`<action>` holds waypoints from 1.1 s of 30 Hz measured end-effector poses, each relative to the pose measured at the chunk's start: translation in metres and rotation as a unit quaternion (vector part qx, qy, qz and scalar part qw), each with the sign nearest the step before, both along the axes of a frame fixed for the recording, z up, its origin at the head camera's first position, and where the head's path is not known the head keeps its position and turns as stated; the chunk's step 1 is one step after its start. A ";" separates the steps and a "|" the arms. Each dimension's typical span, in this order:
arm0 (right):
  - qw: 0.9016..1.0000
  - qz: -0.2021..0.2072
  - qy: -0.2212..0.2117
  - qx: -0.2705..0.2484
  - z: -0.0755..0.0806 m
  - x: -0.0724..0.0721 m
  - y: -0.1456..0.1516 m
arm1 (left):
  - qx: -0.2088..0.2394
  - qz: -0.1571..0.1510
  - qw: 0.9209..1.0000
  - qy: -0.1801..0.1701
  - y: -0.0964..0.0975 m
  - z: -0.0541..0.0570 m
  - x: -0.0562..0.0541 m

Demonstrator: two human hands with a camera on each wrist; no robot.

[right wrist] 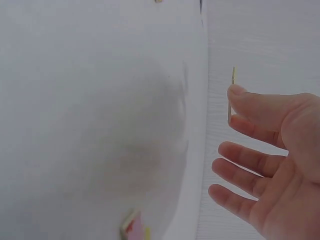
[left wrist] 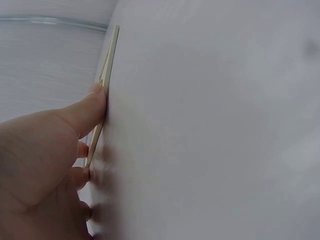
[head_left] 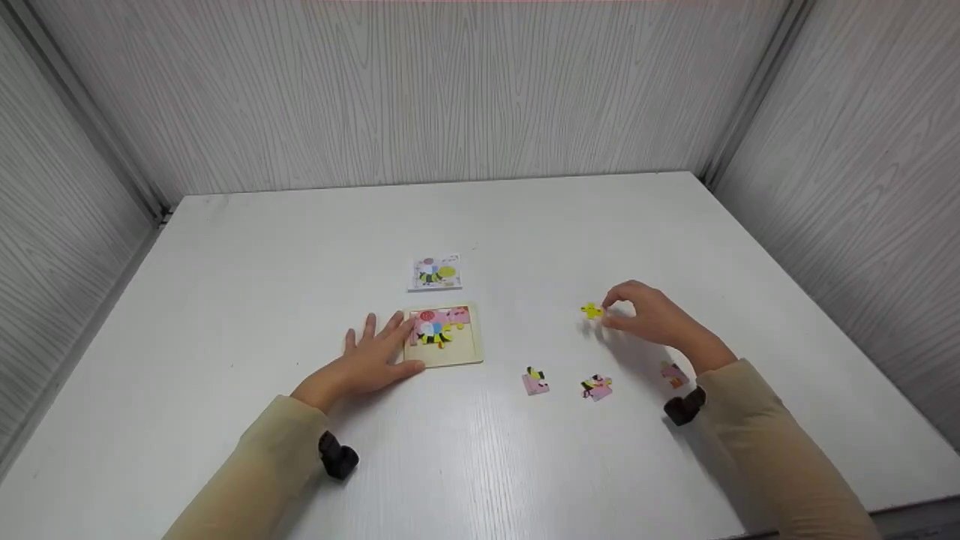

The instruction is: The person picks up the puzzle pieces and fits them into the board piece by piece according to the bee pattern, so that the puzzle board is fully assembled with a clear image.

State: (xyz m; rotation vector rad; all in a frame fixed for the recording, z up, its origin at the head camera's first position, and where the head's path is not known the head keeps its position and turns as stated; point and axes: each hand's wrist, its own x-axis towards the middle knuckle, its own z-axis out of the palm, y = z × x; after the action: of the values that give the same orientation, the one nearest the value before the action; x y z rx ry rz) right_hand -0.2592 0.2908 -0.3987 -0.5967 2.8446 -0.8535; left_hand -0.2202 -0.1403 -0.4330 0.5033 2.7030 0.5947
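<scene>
A square wooden puzzle board lies on the table, its upper part filled with pink, blue, black and yellow pieces of a bee picture. My left hand rests on the board's left edge with the fingers spread; in the left wrist view the thumb lies along the board's edge. Between thumb and forefinger, my right hand pinches a yellow puzzle piece above the table. That piece shows edge-on in the right wrist view as a thin strip, the other fingers loosely bent below.
Behind the board lies a small square bee picture. Two loose puzzle pieces, one pink and yellow and one pink and black, lie right of the board. Another piece sits beside the right wrist. Pale panels enclose the table.
</scene>
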 end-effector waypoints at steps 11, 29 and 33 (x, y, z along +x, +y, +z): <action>0.999 0.030 0.001 -0.012 0.002 -0.003 -0.033 | 0.000 0.002 1.000 -0.007 0.000 0.002 0.001; 0.997 0.074 0.006 -0.022 0.004 -0.012 -0.073 | 0.001 -0.001 1.000 -0.003 0.000 0.004 0.001; 0.996 0.087 0.007 -0.027 0.005 -0.011 -0.082 | -0.002 0.002 1.000 -0.004 0.001 0.004 0.000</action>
State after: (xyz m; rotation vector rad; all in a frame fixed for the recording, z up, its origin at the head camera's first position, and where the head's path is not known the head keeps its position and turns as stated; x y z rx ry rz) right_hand -0.2705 0.2087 -0.3936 -0.8453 2.7382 -0.9021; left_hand -0.2199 -0.1397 -0.4294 0.4949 2.6983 0.5915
